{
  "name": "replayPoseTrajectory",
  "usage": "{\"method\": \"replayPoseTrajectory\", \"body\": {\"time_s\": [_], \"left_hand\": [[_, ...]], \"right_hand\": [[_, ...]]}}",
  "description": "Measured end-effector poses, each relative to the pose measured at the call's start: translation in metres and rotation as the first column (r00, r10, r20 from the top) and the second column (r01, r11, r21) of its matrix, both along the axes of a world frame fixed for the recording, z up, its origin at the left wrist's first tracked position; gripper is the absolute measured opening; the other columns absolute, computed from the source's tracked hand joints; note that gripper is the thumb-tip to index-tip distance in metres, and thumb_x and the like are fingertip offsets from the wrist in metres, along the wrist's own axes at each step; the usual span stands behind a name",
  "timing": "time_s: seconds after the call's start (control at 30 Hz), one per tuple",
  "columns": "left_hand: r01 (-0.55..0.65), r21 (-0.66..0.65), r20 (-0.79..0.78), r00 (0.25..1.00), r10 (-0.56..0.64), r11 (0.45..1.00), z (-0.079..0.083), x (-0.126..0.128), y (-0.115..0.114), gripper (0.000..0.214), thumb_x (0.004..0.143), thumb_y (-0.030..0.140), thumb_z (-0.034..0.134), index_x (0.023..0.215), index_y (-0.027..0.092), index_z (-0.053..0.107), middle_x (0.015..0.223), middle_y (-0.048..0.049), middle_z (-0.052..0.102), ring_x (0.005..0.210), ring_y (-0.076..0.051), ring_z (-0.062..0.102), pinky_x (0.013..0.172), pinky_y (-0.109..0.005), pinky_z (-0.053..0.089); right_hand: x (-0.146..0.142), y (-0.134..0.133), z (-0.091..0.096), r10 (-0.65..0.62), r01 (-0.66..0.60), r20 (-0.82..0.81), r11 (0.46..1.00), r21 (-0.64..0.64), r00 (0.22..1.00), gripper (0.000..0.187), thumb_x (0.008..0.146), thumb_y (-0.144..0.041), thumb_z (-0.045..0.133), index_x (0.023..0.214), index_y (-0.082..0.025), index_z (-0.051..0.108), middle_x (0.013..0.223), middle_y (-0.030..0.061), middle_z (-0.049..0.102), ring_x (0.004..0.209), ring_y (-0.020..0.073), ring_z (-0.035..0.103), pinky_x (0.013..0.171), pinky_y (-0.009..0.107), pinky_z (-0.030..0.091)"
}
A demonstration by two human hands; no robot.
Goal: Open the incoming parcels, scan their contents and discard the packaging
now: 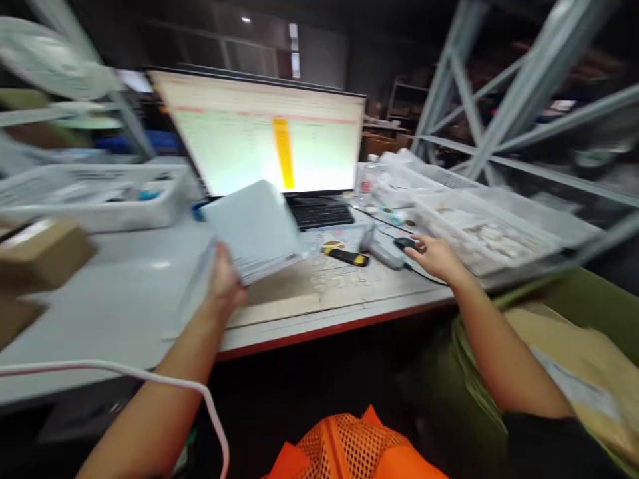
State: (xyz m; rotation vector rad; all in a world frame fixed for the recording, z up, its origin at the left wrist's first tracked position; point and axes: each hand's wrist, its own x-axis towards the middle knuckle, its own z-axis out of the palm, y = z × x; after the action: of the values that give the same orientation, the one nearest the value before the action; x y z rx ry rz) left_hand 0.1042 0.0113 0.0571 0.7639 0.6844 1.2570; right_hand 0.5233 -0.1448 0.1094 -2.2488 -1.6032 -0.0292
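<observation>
My left hand (225,283) is closed on the lower left edge of a white, box-like packet (257,229), tilted up above the table in front of the monitor. Faint printed lines show along its lower edge, too blurred to read. At the right, my right hand (436,258) has its fingers and thumb on a black computer mouse (407,244). Just left of the mouse lies a grey handheld scanner (384,251) with a black cable. A black and yellow box cutter (346,256) lies beside it, near a roll of tape (333,245).
A monitor (319,146) stands behind a black keyboard (322,214). White baskets (170,206) sit at the left, more baskets (499,256) at the right. Cardboard boxes (50,256) lie far left. A green sack (464,359) with parcels stands below right. A pale cable (150,374) crosses my left forearm.
</observation>
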Motion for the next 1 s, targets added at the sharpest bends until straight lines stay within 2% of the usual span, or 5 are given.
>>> {"method": "replayPoseTrajectory", "body": {"time_s": [0.27,0.5,0.67,0.8,1.0], "left_hand": [[-0.193,-0.083,-0.062,0.980,0.188,0.978,-0.043,-0.017,0.012,0.075,0.105,0.076,0.044,0.152,0.019,0.059,0.130,-0.0163,0.078,0.119,-0.036,0.076,0.094,-0.050,0.068],[-0.194,0.290,-0.115,0.965,0.235,0.937,-0.055,-0.023,0.005,0.086,0.093,0.073,0.074,0.162,0.031,0.045,0.158,-0.0089,0.061,0.147,-0.031,0.057,0.122,-0.044,0.050],[-0.166,0.259,-0.068,0.979,0.190,0.951,-0.060,-0.022,0.004,0.068,0.098,0.069,0.069,0.152,0.030,0.058,0.154,-0.0081,0.065,0.153,-0.033,0.051,0.123,-0.044,0.050],[-0.178,0.234,-0.046,0.980,0.194,0.956,-0.069,-0.020,0.009,0.061,0.100,0.067,0.068,0.149,0.031,0.061,0.153,-0.0061,0.066,0.156,-0.031,0.049,0.125,-0.044,0.049],[-0.159,0.134,0.015,0.987,0.158,0.978,-0.069,-0.020,0.011,0.065,0.099,0.066,0.069,0.151,0.026,0.061,0.141,-0.0093,0.074,0.146,-0.032,0.060,0.120,-0.046,0.054]], "right_hand": [[-0.030,0.078,-0.050,-0.040,0.064,0.097,0.964,-0.257,0.994,0.086,0.102,-0.064,0.057,0.167,-0.010,0.043,0.153,0.0266,0.062,0.140,0.0442,0.061,0.112,0.051,0.049],[-0.061,0.097,-0.049,-0.002,0.041,0.128,0.952,-0.304,0.992,0.056,0.100,-0.046,0.058,0.139,-0.006,0.062,0.127,0.0279,0.074,0.121,0.0401,0.071,0.097,0.044,0.053],[-0.076,0.056,-0.009,0.194,-0.209,-0.093,0.958,-0.196,0.977,0.045,0.097,-0.060,0.060,0.103,-0.018,0.074,0.093,0.0129,0.078,0.090,0.0327,0.074,0.076,0.038,0.054],[-0.111,-0.002,0.028,0.569,-0.598,-0.278,0.801,-0.028,0.774,0.039,0.098,-0.058,0.063,0.091,-0.022,0.074,0.081,0.0049,0.075,0.077,0.0254,0.069,0.069,0.035,0.053],[-0.146,-0.020,0.038,0.640,-0.662,-0.268,0.750,0.015,0.720,0.028,0.098,-0.050,0.064,0.090,-0.024,0.072,0.085,0.0025,0.076,0.075,0.0229,0.067,0.068,0.032,0.052]]}}
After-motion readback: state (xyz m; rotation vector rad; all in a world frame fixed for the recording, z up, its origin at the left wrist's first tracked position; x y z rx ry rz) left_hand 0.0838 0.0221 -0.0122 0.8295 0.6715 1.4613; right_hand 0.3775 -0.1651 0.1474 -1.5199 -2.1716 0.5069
